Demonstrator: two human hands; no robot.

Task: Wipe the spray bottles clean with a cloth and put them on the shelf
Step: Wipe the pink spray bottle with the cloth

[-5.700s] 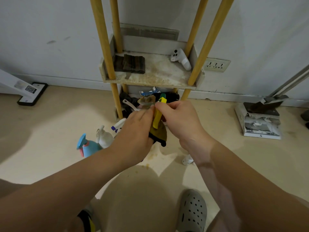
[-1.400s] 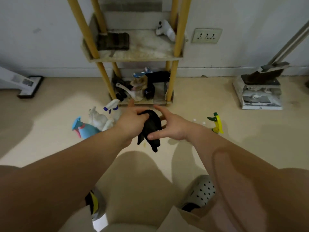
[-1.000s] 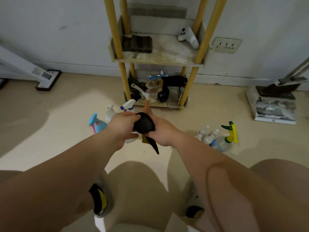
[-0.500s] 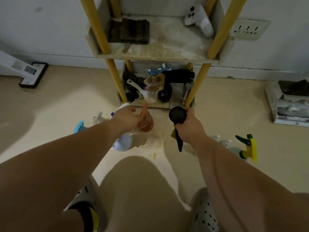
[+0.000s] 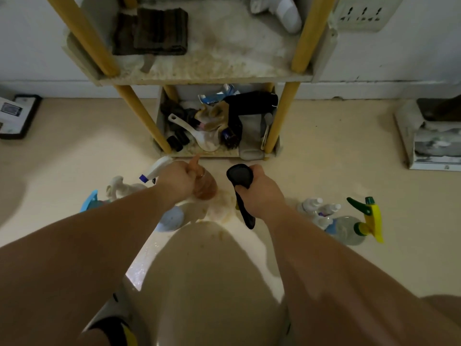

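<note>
The left hand [image 5: 178,182] grips an orange spray bottle [image 5: 204,187] (low, near the floor). The right hand [image 5: 259,192] clutches a black cloth [image 5: 240,176].

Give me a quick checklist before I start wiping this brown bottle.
1. Grip: left hand holds brown bottle: ok.
2. Wiper: right hand grips cloth: ok.
3. Contact, cloth on bottle: not ok, they are apart.
4. Room on shelf: ok, a bare patch on the middle tier.
5. Nozzle closed: cannot tell.
</note>
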